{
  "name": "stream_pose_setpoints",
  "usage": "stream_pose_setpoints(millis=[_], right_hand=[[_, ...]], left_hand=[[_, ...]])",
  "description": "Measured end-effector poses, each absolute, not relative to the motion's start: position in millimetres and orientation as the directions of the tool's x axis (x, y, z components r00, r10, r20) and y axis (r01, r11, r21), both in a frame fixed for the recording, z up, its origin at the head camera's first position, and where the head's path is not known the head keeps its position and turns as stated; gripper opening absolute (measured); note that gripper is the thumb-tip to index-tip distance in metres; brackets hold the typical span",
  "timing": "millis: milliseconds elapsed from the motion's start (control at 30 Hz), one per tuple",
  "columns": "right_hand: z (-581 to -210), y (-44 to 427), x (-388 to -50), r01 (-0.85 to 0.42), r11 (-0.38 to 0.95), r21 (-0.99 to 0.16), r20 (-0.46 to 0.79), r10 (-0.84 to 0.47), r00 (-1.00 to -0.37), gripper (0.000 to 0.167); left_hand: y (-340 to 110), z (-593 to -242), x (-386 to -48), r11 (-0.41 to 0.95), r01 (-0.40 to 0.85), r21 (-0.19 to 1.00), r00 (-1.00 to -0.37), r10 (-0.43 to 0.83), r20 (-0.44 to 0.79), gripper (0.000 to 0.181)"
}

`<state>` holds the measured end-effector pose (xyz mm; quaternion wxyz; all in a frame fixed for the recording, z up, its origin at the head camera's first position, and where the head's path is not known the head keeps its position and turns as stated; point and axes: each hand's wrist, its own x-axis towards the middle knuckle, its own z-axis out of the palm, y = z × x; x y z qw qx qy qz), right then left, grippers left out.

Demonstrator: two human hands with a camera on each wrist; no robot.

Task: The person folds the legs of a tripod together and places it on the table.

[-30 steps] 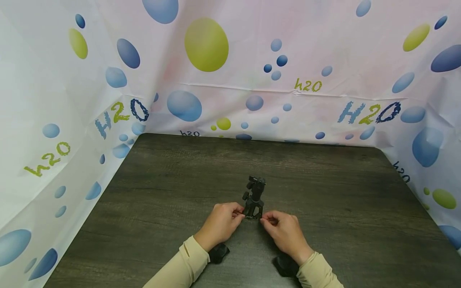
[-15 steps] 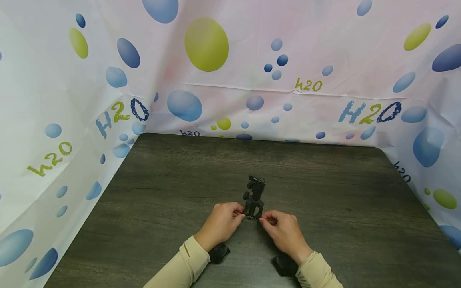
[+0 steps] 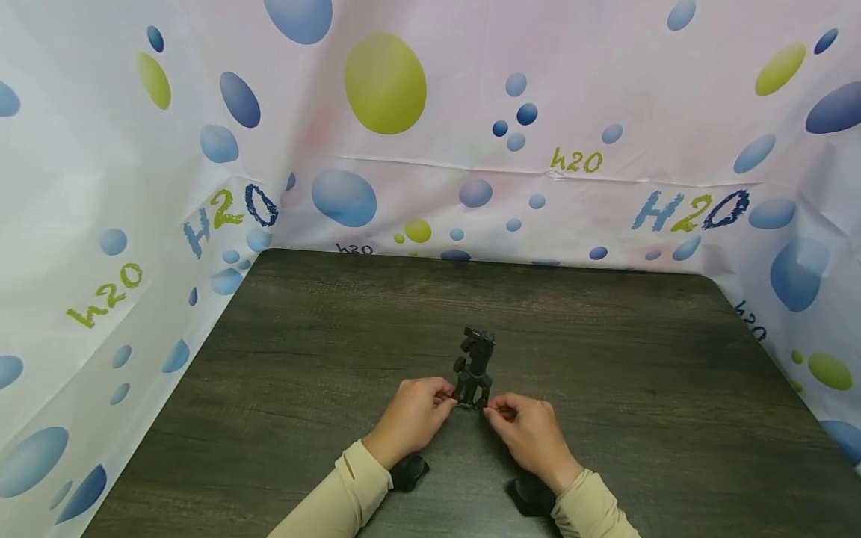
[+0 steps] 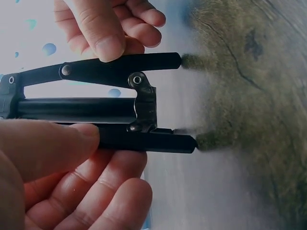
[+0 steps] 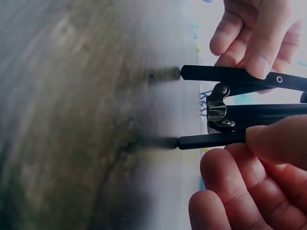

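A small black tripod [image 3: 476,366] stands upright on the dark wooden table [image 3: 336,321], its legs close together. My left hand [image 3: 412,418] pinches one leg between thumb and fingers at the tripod's left side. On the right side, my right hand [image 3: 534,433] pinches another leg. The left wrist view shows the black legs [image 4: 148,143] joined by a metal bracket [image 4: 146,103] to the centre column, with the left thumb on the near leg. In the right wrist view the right thumb lies on the near leg [image 5: 211,140].
Black wrist devices [image 3: 409,472] sit beneath both wrists, against the table. A white sheet [image 3: 430,82] with blue and green spots and printed lettering rises behind the table and along its sides.
The right hand has shifted very slightly to the left, with the tripod's legs a touch closer together. The left hand has stayed in place. On the left, the spotted sheet has shifted slightly rightwards.
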<state>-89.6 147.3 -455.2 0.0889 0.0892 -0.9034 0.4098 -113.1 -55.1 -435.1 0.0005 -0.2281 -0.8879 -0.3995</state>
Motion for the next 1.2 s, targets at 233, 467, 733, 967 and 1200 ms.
stream_pose_setpoints(millis=[233, 467, 733, 967, 1200], right_hand=[[-453.9, 146.7, -88.7, -0.235, 0.650, -0.723, 0.231, -0.092, -0.969, 0.007], [-453.0, 146.0, -88.2, -0.233, 0.644, -0.729, 0.225, -0.096, -0.970, 0.008], [-451.7, 145.5, -88.1, -0.240, 0.631, -0.738, 0.221, -0.110, -0.969, 0.007], [-451.2, 144.1, -87.2, -0.249, 0.617, -0.747, 0.221, -0.122, -0.968, 0.008], [-452.2, 142.4, -86.4, -0.263, 0.595, -0.759, 0.228, -0.136, -0.964, 0.008]], left_hand=[[-55.2, -436.0, -115.2, 0.574, 0.413, 0.707, -0.894, 0.403, 0.195, 0.005], [-54.8, -437.1, -117.4, 0.576, 0.415, 0.704, -0.895, 0.398, 0.201, 0.005], [-54.4, -438.8, -120.1, 0.591, 0.422, 0.687, -0.895, 0.391, 0.214, 0.006], [-53.9, -436.9, -121.6, 0.602, 0.429, 0.674, -0.894, 0.388, 0.222, 0.005], [-53.8, -439.1, -123.0, 0.605, 0.433, 0.668, -0.894, 0.383, 0.232, 0.006]])
